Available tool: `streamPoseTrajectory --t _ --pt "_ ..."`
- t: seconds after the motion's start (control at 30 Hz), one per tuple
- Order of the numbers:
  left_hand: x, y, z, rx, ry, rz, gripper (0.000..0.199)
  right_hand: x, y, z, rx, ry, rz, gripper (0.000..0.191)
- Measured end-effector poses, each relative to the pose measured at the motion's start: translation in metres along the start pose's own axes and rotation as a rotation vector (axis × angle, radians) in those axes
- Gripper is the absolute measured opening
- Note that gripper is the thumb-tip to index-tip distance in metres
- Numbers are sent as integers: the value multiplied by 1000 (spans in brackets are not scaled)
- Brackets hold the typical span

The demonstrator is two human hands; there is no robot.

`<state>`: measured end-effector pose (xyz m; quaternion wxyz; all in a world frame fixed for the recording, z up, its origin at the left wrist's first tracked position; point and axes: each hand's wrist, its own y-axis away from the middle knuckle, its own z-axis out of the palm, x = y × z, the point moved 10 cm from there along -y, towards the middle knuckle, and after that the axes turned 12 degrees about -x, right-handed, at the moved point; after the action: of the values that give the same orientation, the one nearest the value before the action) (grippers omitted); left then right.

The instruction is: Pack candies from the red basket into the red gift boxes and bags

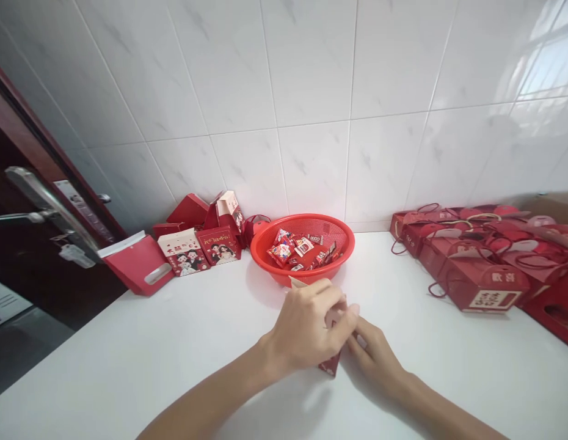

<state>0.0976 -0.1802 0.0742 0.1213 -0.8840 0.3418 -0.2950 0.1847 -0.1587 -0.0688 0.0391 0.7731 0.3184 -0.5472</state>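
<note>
A small red box (330, 365) stands on the white table (211, 342), mostly covered by my hands. My left hand (306, 321) bends over its top with curled fingers, pinching its upper part. My right hand (375, 351) grips the box from the right side, its fingertips hidden behind my left hand. A pale flap (297, 282) sticks up beyond my left knuckles. Just behind my hands sits a red plastic basket (270, 269) with wrapped sweets (281, 252) in it.
Red gift boxes (480, 275) with cord handles crowd the right side. More red boxes (185, 253) stand at the back left, near a red bag (140, 266). A dark door (32, 250) with a metal handle is at far left, and a tiled wall (238, 79) rises behind.
</note>
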Motion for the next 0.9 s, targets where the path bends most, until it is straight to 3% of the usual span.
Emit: streamPoseTrajectory --t 0.17,0.3,0.57,0.9 --pt "-21 2 -27 136 -51 2 18 5 -5 -2 -19 -71 37 35" --pt "-44 -3 -21 -35 28 -92 11 6 -5 1 -45 -118 53 35" --pt "-66 -1 -2 -281 307 -296 21 6 -3 4 -103 -140 96 37" --pt "-68 1 4 -455 516 -294 27 3 -2 5 -100 -117 112 41"
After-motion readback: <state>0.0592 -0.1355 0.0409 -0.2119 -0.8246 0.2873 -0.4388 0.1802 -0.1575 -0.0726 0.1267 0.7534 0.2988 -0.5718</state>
